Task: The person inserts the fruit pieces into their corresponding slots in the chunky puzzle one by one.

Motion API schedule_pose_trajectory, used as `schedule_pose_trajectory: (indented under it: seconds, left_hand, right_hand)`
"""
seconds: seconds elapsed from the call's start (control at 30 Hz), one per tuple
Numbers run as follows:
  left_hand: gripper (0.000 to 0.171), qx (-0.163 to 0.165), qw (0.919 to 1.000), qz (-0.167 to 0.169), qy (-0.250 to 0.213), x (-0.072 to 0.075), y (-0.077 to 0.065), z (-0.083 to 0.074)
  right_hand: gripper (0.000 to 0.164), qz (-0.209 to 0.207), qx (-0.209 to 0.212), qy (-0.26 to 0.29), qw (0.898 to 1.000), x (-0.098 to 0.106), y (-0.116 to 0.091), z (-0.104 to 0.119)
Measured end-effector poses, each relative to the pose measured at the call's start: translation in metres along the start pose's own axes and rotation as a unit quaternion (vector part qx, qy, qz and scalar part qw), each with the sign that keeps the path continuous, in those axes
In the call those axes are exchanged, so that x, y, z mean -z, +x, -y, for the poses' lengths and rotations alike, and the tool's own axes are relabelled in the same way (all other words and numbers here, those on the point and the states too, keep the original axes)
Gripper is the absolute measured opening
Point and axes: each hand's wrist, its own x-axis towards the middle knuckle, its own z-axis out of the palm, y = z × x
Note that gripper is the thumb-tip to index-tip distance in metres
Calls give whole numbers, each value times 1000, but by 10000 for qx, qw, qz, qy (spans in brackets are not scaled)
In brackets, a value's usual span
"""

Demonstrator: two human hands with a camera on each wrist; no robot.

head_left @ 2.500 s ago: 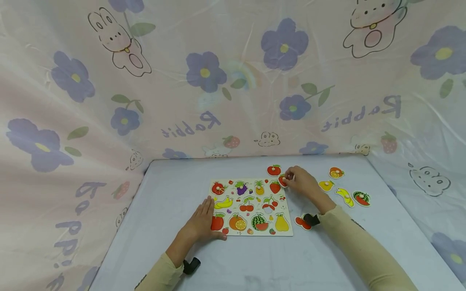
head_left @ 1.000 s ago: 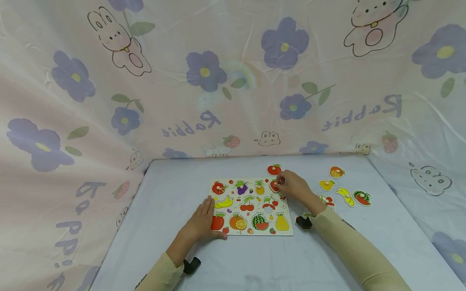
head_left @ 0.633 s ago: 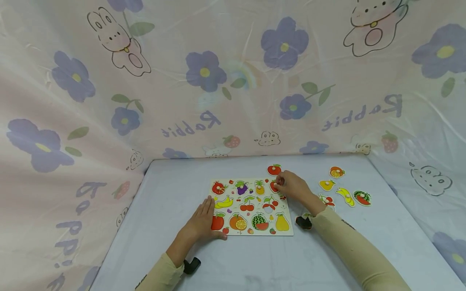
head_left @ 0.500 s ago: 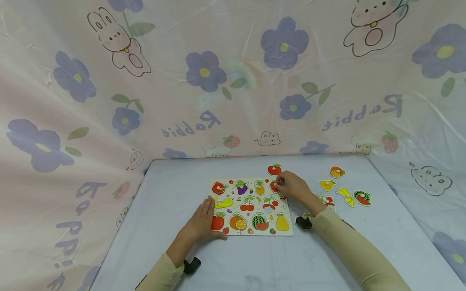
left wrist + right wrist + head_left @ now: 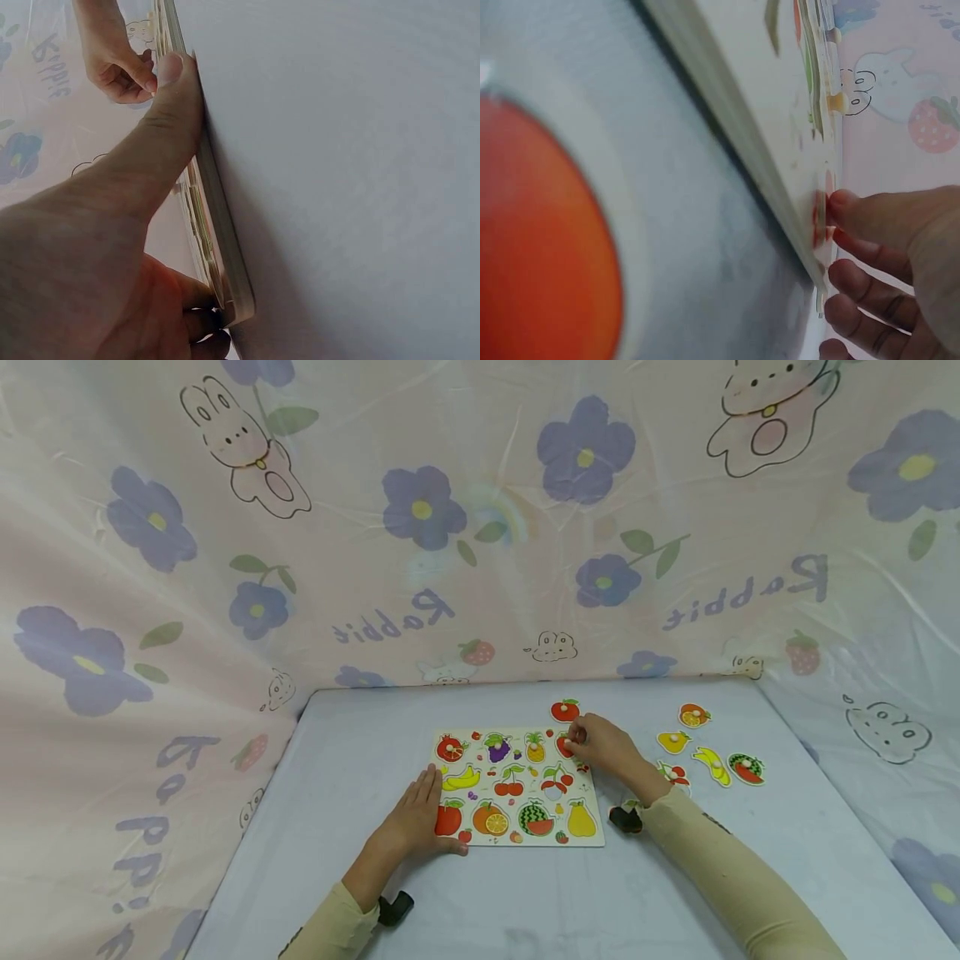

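Head view, left hand: lower centre, my straight fingers along the fruit board's left edge.
Right hand: nearer the strawberry piece, my fingers narrow, pinching it.
Strawberry piece: left of those fingers, board's upper-right corner; long axis partly covered, unclear.
Red fruit piece: just beyond, on tabletop.

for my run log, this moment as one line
left hand: touches fruit board; right hand: pinches strawberry piece at board's far right corner; red fruit piece: beyond board
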Motion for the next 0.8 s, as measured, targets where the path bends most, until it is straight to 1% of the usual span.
schedule_pose_trajectory:
  seconds: [0.37,0.5,0.67,0.8]
  left_hand:
    - [133,53,10000,-11,2,1,-1,-2]
    - [134,46,10000,-21,-12,1,-2,-2]
    - [134,12,10000,-31,42,-1,0,0]
    - [135,-7,10000,-31,39,-1,0,1]
  right_hand:
    - [17,64,-20,-90,9999,1,-3,3]
    - [17,38,-40,-174,9998,4,-8,4]
    - [17,-13,-16,-116,9999,8,-15,4]
    - [17,-83,-114,-123,9998,11,-19,0]
